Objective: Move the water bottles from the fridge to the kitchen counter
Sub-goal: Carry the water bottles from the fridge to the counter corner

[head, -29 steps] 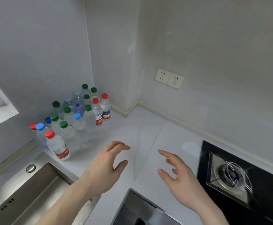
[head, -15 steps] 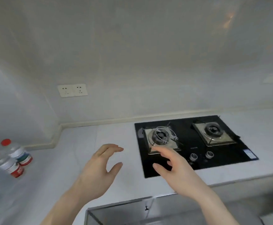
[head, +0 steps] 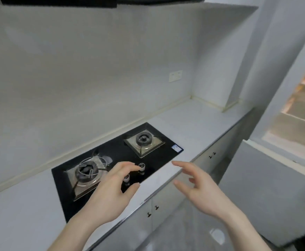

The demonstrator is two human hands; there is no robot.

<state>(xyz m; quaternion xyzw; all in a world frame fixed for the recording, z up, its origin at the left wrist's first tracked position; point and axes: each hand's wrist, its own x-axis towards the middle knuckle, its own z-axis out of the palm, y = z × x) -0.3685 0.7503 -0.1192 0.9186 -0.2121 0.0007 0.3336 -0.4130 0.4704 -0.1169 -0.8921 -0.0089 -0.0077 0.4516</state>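
Note:
No water bottles show in this view. My left hand (head: pixel 110 192) hovers over the front edge of the black gas hob (head: pixel 115 160), fingers spread and empty. My right hand (head: pixel 200 189) hangs in the air past the counter's front edge, also spread and empty. The white kitchen counter (head: pixel 193 124) runs from lower left to the far right corner. At the right edge stands the open fridge (head: pixel 296 115), its lit shelves partly in view; its lower grey door (head: pixel 267 187) is shut.
The hob has two burners (head: pixel 144 140) and two knobs (head: pixel 141 166) near my left hand. White cupboard doors (head: pixel 168 205) sit under the counter. A wall socket (head: pixel 175 76) is on the back wall. A dark hood runs along the top.
The view has swung right, away from the cluster of bottles by the sink, past the hob, and the open fridge now shows at the right. Both hands stay spread and empty.

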